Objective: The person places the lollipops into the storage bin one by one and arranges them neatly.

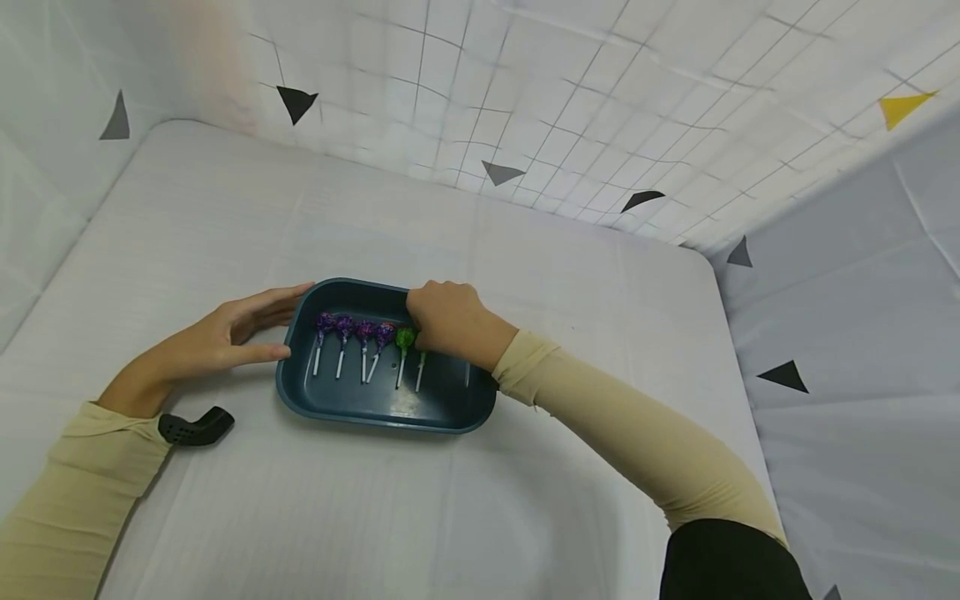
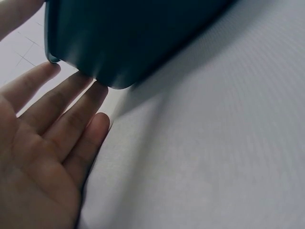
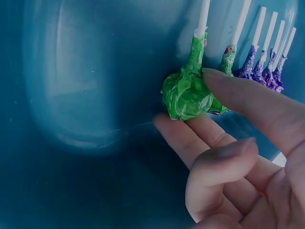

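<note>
A dark blue-green tray (image 1: 367, 417) holds a row of lollipops, several purple-wrapped (image 1: 344, 325) on the left and two green ones on the right. My left hand (image 1: 217, 337) is at the tray's left end, fingers spread and fairly straight; its fingertips touch the tray wall (image 2: 109, 43). Over the tray's right part, my right hand (image 1: 457, 321) has its fingers around the rightmost green lollipop (image 3: 188, 98), one fingertip on the wrapper and others beneath the candy. The second green lollipop (image 1: 405, 337) lies just left of that hand.
The tray stands on a white-covered table (image 1: 360, 517). White cloth walls with a grid and dark triangles rise at the back and sides, with one yellow triangle (image 1: 903, 108) at the upper right. A black curved piece (image 1: 197, 427) is at the left cuff.
</note>
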The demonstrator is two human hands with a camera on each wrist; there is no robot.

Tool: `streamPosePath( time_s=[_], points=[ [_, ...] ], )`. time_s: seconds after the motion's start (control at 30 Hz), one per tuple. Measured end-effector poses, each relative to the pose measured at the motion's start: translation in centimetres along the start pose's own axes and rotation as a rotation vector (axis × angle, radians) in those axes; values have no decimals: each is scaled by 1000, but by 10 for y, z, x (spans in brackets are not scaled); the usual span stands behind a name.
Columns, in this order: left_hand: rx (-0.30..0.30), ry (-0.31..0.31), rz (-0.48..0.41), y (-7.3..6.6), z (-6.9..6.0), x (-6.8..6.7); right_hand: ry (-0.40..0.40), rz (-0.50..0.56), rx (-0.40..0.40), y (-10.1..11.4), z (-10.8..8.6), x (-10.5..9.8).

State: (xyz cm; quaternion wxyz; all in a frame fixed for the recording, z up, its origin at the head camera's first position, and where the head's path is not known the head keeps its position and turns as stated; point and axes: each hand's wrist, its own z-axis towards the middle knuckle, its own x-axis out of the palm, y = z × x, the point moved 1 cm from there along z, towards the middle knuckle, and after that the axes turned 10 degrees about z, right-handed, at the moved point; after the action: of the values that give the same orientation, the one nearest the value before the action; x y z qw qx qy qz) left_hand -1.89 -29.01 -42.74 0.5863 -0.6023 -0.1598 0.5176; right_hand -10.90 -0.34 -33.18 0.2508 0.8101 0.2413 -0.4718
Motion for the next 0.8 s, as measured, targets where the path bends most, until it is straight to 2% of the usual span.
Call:
streamPosePath(
  time_s=[0.8],
  points=[
    [-6, 4, -5, -3, 1, 0, -14, 2, -2, 0, -1, 1]
  ],
)
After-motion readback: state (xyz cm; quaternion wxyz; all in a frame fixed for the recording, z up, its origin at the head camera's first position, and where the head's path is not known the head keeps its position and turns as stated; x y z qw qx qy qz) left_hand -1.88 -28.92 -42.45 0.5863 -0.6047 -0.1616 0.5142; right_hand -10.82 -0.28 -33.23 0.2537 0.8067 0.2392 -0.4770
